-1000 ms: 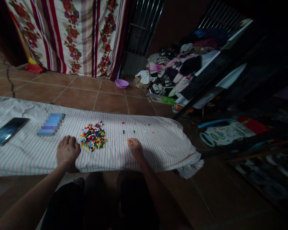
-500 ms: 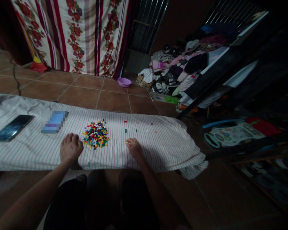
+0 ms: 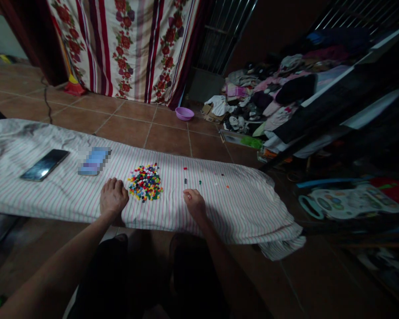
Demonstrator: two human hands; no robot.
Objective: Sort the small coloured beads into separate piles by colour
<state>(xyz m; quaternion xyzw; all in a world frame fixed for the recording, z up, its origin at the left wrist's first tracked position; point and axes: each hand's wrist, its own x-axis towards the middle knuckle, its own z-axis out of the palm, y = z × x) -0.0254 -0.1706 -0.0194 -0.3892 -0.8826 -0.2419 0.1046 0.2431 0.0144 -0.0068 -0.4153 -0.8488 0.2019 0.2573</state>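
Note:
A heap of small, many-coloured toy pieces (image 3: 145, 182) lies on a striped cloth (image 3: 173, 217). Resting palm down at the heap's left edge is my left hand (image 3: 113, 196), its fingers lying loosely bent with nothing visible in them. To the right of the heap, my right hand (image 3: 194, 203) is closed in a pinch just above the cloth; whatever the fingertips hold is too small to make out. Beyond it, single pieces lie spaced apart: a grey one (image 3: 185, 181), a green one (image 3: 200, 182), a red one (image 3: 185, 168) and an orange one (image 3: 228, 186), among several others.
A dark phone (image 3: 45, 165) and a blurred-out blue, phone-like object (image 3: 95, 161) lie on the cloth at left. Across the tiled floor stand a purple basin (image 3: 185, 114) and a large pile of clothes (image 3: 252, 95). A floral curtain (image 3: 136, 53) hangs behind.
The view has shifted, so the table scene sits farther right. A yellow piece showed at my right fingertips before; now it cannot be seen there. My left hand stays beside the heap.

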